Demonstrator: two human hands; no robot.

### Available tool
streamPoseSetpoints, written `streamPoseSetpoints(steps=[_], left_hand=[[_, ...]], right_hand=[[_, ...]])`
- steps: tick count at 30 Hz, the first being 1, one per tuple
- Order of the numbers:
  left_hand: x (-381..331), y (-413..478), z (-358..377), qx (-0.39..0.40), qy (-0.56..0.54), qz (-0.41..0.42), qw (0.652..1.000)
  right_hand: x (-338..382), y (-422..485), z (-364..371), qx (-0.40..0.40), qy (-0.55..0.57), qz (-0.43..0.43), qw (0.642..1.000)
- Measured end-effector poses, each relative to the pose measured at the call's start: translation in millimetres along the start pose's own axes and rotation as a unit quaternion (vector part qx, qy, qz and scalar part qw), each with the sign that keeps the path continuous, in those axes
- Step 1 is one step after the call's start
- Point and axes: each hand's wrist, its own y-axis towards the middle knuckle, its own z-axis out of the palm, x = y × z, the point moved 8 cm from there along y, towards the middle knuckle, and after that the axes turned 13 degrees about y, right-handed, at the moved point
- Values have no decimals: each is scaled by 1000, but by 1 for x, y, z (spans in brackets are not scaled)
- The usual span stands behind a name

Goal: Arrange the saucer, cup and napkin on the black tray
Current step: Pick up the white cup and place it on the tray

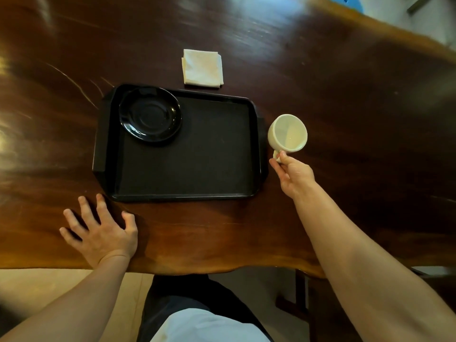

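One of the three things is placed so far in the head view: the saucer (150,116) lies in the far left corner of the tray (187,166), its rim close against the tray's raised edge. The cup (287,133) is held by its handle in the right hand (292,175), fingers closed in a pinch; it is tilted with its mouth toward the camera, just beside the tray's right edge and not yet over it. Whether it is clear of the desk (345,99) cannot be told for sure. The napkin (202,67) is untouched, folded square on the desk just beyond the tray's far edge.

The left hand (101,230) is spread flat on the desk near the tray's near left corner, holding nothing.

Two steps are judged to be left: the cup onto the saucer, then the napkin onto the tray. Most of the tray floor is bare, so ample room is offered for the napkin at centre or right. The tray's rim must be cleared by the cup on its way across, and the dark saucer is hard to pick out against the dark tray.
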Motion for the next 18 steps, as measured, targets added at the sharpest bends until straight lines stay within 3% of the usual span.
streamPoseSetpoints(steps=[18], left_hand=[[2,2,6,-25,-9,-4,1000]], right_hand=[[-68,-22,86,87,-60,73,992]])
